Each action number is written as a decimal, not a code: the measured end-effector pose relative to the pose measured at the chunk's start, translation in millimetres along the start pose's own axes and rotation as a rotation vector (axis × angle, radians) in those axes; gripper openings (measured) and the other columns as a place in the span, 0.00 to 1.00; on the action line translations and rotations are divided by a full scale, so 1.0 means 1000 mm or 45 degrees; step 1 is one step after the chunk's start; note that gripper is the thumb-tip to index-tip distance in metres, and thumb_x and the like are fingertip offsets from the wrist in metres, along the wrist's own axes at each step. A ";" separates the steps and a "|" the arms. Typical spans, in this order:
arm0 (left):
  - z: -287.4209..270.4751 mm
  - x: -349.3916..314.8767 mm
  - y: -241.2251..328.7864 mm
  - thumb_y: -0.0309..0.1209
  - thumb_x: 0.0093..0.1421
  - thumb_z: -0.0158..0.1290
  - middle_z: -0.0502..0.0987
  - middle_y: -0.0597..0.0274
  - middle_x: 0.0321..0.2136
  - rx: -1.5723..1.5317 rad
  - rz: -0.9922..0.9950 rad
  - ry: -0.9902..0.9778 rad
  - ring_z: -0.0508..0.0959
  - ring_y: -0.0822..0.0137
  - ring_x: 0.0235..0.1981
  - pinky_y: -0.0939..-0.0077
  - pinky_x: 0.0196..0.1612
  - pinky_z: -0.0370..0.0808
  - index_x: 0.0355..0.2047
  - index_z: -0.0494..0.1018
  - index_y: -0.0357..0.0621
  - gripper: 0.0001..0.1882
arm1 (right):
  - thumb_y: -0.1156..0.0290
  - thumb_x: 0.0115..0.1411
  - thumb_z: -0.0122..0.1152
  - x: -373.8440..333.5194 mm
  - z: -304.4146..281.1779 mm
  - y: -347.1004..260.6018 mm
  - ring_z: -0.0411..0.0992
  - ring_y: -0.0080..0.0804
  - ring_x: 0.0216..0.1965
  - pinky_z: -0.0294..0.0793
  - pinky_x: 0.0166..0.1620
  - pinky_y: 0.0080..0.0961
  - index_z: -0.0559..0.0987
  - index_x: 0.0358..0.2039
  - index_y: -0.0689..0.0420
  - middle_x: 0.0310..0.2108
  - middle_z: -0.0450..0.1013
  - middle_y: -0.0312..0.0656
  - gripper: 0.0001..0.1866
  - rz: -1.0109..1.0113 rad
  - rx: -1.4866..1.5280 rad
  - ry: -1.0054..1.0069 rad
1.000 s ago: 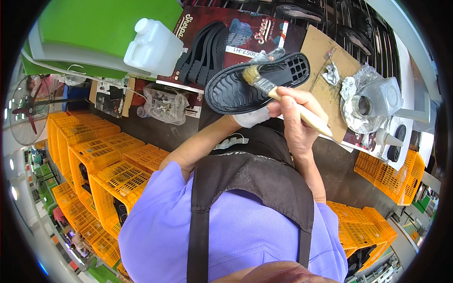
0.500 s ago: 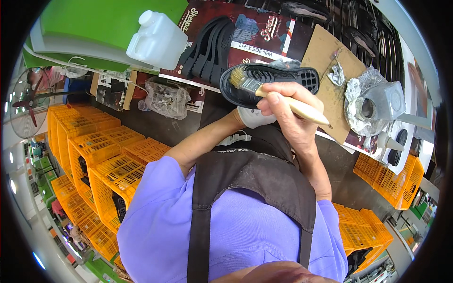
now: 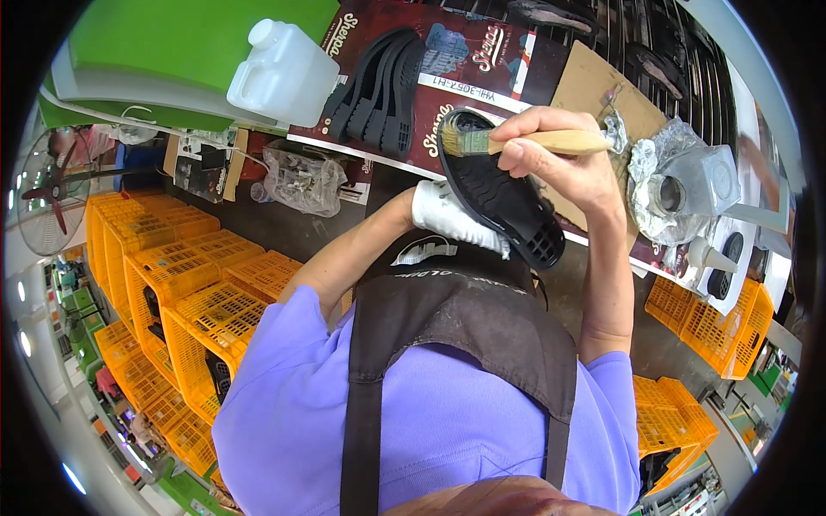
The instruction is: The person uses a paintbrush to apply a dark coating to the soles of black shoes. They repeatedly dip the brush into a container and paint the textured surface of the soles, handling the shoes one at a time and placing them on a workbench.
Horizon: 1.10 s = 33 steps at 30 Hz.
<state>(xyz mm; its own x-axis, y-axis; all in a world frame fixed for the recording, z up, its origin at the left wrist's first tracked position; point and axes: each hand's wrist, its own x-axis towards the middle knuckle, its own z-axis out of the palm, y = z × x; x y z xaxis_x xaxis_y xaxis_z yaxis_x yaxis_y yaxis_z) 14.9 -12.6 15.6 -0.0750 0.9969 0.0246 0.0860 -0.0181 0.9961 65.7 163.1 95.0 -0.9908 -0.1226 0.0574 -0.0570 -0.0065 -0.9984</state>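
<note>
A black shoe sole [image 3: 503, 205] is held tilted over the near edge of the bench, its cavity side facing up and its gridded end toward the lower right. My left hand [image 3: 449, 217], in a white glove, grips the sole from below and along its left side; most of its fingers are hidden. My bare right hand [image 3: 572, 168] pinches a wooden-handled paintbrush [image 3: 564, 142]. The brush's pale bristles touch the inner rim at the sole's upper left end. Left of this, several dark soles [image 3: 380, 96] lie nested together on printed cardboard.
A white plastic jug [image 3: 288, 79] stands at the back left. Brown cardboard [image 3: 583, 90] lies to the right, beside a clear plastic container [image 3: 701, 185] wrapped in foil and film. Yellow crates [image 3: 219, 322] flank me on both sides. A dark slatted rack [image 3: 680, 69] holds soles.
The sole has turned, its gridded end swinging down toward me. My gloved left hand shows more now. My right hand moved up and right, with the brush handle now nearly level.
</note>
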 end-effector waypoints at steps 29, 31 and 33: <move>-0.013 -0.026 -0.010 0.56 0.61 0.30 0.73 0.45 0.36 -1.681 -0.056 0.358 0.77 0.58 0.29 0.67 0.28 0.78 0.52 0.61 0.36 0.35 | 0.83 0.46 0.60 -0.016 -0.017 0.023 0.72 0.35 0.32 0.72 0.35 0.26 0.77 0.37 0.58 0.32 0.72 0.42 0.15 -0.435 -0.750 -0.129; -0.009 -0.024 0.004 0.59 0.60 0.29 0.73 0.41 0.32 -1.715 -0.112 0.391 0.77 0.56 0.26 0.68 0.25 0.77 0.50 0.63 0.33 0.38 | 0.80 0.48 0.60 -0.013 -0.026 0.029 0.71 0.35 0.30 0.70 0.32 0.26 0.77 0.37 0.56 0.28 0.70 0.40 0.13 -0.469 -0.940 0.103; -0.006 -0.024 0.006 0.58 0.60 0.30 0.73 0.40 0.32 -1.670 -0.146 0.505 0.77 0.56 0.26 0.68 0.26 0.77 0.51 0.61 0.33 0.37 | 0.80 0.50 0.58 -0.013 -0.027 0.027 0.71 0.37 0.28 0.69 0.30 0.27 0.77 0.36 0.56 0.26 0.69 0.42 0.11 -0.444 -0.978 0.226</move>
<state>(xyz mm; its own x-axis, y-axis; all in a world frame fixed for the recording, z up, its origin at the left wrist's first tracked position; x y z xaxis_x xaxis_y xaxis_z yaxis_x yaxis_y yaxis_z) 11.1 -36.9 21.7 -0.3132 0.9131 -0.2611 -0.9159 -0.2177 0.3374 73.8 191.4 67.2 -0.9021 -0.0810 0.4238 -0.3654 0.6659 -0.6504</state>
